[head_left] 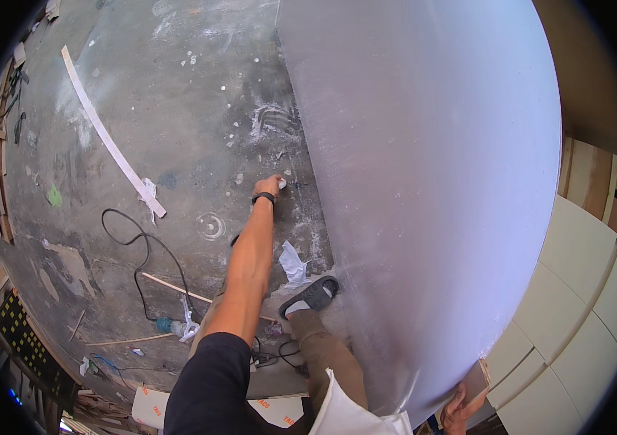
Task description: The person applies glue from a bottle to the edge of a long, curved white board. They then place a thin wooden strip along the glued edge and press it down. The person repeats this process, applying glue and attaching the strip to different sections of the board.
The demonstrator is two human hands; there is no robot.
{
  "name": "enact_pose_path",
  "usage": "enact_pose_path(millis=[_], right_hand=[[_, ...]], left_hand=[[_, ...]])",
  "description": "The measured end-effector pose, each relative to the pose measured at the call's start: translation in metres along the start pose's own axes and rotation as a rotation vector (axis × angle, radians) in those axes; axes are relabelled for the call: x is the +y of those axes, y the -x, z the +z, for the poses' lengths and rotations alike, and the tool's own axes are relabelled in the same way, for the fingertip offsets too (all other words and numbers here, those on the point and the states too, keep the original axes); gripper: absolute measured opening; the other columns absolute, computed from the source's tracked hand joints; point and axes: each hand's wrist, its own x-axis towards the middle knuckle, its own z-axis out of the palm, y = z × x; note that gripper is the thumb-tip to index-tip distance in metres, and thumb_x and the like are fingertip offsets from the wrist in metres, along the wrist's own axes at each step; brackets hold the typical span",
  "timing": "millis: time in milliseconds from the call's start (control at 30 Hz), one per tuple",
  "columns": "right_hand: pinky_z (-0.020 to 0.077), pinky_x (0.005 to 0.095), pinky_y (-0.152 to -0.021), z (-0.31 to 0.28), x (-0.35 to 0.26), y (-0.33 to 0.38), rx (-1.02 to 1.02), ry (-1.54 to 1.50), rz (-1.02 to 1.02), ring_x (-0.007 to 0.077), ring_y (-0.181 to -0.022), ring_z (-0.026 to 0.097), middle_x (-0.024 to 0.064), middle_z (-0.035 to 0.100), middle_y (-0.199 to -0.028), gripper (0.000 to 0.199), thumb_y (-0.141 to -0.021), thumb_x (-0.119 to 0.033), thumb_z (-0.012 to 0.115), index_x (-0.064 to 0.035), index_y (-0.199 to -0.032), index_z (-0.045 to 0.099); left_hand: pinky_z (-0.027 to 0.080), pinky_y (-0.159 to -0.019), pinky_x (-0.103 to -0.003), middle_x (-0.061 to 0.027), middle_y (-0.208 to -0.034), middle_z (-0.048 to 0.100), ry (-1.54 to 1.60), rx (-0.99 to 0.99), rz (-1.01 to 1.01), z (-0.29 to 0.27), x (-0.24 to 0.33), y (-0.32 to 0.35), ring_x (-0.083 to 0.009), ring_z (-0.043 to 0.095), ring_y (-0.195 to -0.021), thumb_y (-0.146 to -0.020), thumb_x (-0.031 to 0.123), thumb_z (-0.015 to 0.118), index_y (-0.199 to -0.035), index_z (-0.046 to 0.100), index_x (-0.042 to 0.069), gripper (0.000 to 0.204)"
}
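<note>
My left hand (270,186), with a dark band at its wrist, reaches out low along the large pale panel (424,167). Its fingers are closed on a small white thing (282,184), too small to name. At the lower right, my right hand (455,412) grips a small brown wooden board (476,381) beside the panel's near edge. Part of that hand is cut off by the dark rim of the picture. The panel is smooth and whitish, glossy in places, and fills the right half of the view.
On the stained concrete floor lie a long pale strip (109,139), a black cable (147,254), thin wooden sticks (130,340) and a teal power tool (168,326). Crumpled white paper (293,264) lies near my sandalled foot (310,296). Cream panels (573,290) stand at the right.
</note>
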Motion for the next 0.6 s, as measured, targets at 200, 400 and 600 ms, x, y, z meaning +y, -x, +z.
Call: enact_pose_path(millis=[200,400,600], right_hand=[[0.0508,0.0485,-0.081,0.015,-0.012,-0.004,0.073,-0.215,-0.033,0.0410,-0.094,0.060,0.0291,0.057,-0.116,0.038,-0.100,-0.005,0.062,0.0150,-0.130,0.050],[0.0373,0.0454,-0.061,-0.007,-0.032,-0.021,0.078,-0.019,-0.173,0.0348,-0.073,0.050,0.0173,0.049,-0.083,0.014,-0.094,-0.004,0.067,0.0020,-0.098,0.055],[0.0398,0.0476,-0.063,-0.010,-0.025,-0.025,0.174,-0.063,-0.227,0.0376,-0.073,0.053,0.0186,0.049,-0.086,0.024,-0.082,-0.003,0.074,0.0007,-0.094,0.053]], left_hand=[[0.052,-0.050,-0.039,-0.0207,-0.081,0.073,-0.019,0.150,0.031,-0.050,0.012,-0.042,-0.0293,0.069,-0.057,-0.085,0.023,0.073,-0.097,0.074,-0.008,0.033],[0.058,-0.070,-0.040,-0.0190,-0.085,0.077,-0.168,0.141,0.223,-0.047,0.008,0.071,-0.0295,0.076,-0.074,-0.084,0.025,0.072,-0.094,0.076,-0.002,0.029],[0.054,-0.066,-0.034,-0.0124,-0.081,0.072,-0.127,0.178,0.829,-0.148,0.019,0.240,-0.0192,0.069,-0.069,-0.087,0.014,0.076,-0.105,0.072,0.001,0.023]])
